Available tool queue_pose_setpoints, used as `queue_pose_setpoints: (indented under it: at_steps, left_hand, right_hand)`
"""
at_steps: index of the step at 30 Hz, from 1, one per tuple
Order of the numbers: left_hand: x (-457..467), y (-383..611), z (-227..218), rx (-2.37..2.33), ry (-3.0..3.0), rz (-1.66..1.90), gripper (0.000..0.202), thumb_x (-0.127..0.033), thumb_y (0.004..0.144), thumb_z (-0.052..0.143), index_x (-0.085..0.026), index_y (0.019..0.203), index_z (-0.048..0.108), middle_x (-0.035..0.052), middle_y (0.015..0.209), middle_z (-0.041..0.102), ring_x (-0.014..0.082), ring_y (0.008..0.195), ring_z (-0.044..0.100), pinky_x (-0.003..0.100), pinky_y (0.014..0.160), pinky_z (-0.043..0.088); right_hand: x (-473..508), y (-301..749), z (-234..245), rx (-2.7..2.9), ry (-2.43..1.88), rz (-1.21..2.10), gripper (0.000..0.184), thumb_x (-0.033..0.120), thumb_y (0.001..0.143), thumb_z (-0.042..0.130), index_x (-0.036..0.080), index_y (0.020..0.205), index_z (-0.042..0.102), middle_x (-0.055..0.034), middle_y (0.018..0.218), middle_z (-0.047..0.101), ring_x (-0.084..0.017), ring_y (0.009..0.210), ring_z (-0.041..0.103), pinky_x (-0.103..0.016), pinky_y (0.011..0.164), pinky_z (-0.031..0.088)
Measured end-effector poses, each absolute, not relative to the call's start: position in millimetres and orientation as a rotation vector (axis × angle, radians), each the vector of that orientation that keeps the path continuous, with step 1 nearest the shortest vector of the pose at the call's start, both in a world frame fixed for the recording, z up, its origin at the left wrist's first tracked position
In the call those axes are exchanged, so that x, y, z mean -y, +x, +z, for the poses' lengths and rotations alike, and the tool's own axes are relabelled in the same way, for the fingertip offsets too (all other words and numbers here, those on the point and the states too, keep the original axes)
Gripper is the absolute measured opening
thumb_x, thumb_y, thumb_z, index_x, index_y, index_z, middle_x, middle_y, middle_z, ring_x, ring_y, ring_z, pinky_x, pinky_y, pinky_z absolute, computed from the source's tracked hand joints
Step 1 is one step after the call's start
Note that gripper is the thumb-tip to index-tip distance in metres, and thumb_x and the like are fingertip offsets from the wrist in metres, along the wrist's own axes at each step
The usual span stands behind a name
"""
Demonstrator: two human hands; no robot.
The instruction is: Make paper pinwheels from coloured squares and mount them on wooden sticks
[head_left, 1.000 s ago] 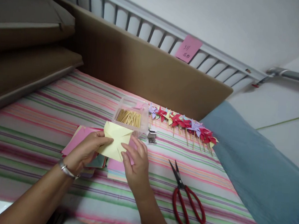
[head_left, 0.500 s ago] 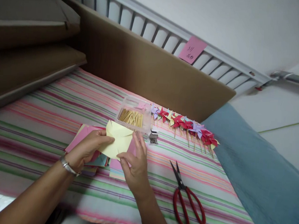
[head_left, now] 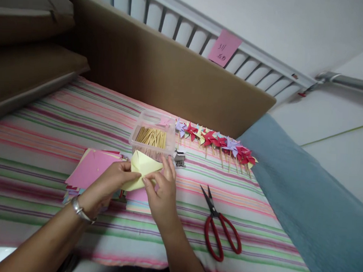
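Observation:
A pale yellow paper square (head_left: pixel 146 163) is held up above the cloth between my two hands, one corner folded in toward its middle. My left hand (head_left: pixel 114 181), with a silver bracelet on the wrist, pinches it at the left with the thumb on top. My right hand (head_left: pixel 162 189) presses the folded corner at the centre between thumb and forefinger, its other fingers raised. Beneath my left hand lies a stack of coloured paper (head_left: pixel 90 167), pink on top. Another pile of paper sheets (head_left: pixel 137 200) lies partly hidden under my hands.
A clear plastic box (head_left: pixel 152 140) of short wooden sticks stands behind the paper, a small metal item (head_left: pixel 179 158) beside it. Finished paper pinwheels (head_left: pixel 220 144) line the back right. Red-handled scissors (head_left: pixel 218 223) lie open at right. A cardboard panel (head_left: pixel 160 70) borders the striped cloth (head_left: pixel 255 233).
My right hand has brought the paper's lower right corner up and inward, folding it onto the middle. My left hand keeps its pinch. The whole view has shifted slightly.

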State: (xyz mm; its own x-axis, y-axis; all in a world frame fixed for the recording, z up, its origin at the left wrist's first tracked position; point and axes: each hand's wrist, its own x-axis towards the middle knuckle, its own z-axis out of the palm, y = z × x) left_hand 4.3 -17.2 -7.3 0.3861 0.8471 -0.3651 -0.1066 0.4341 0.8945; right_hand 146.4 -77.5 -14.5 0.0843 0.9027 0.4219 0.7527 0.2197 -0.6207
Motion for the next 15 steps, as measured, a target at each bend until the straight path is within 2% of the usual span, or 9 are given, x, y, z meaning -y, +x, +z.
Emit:
queue_pose_setpoints:
  at_steps: [7, 15]
  left_hand:
    - [18.6, 7.2, -2.3, -1.005, 0.888, 0.702, 0.028, -0.028, 0.05, 0.08, -0.011, 0.072, 0.073, 0.0066, 0.065, 0.071, 0.0164, 0.055, 0.059, 0.025, 0.055, 0.04]
    - [19.6, 1.3, 0.1, -0.963, 0.891, 0.626, 0.028, -0.028, 0.053, 0.078, -0.011, 0.074, 0.074, 0.0041, 0.062, 0.069, 0.0128, 0.052, 0.055, 0.022, 0.05, 0.037]
  right_hand:
    - [77.4, 148.1, -16.5, 1.681, -1.551, 0.22, 0.007, 0.017, 0.082, 0.063, 0.02, 0.076, 0.065, -0.0111, 0.151, 0.035, -0.029, 0.143, 0.02, -0.053, 0.11, 0.026]
    - [77.8, 145.9, -14.9, 1.681, -1.582, 0.223, 0.006, 0.018, 0.081, 0.064, 0.019, 0.075, 0.065, -0.0139, 0.147, 0.04, -0.029, 0.142, 0.022, -0.052, 0.11, 0.025]
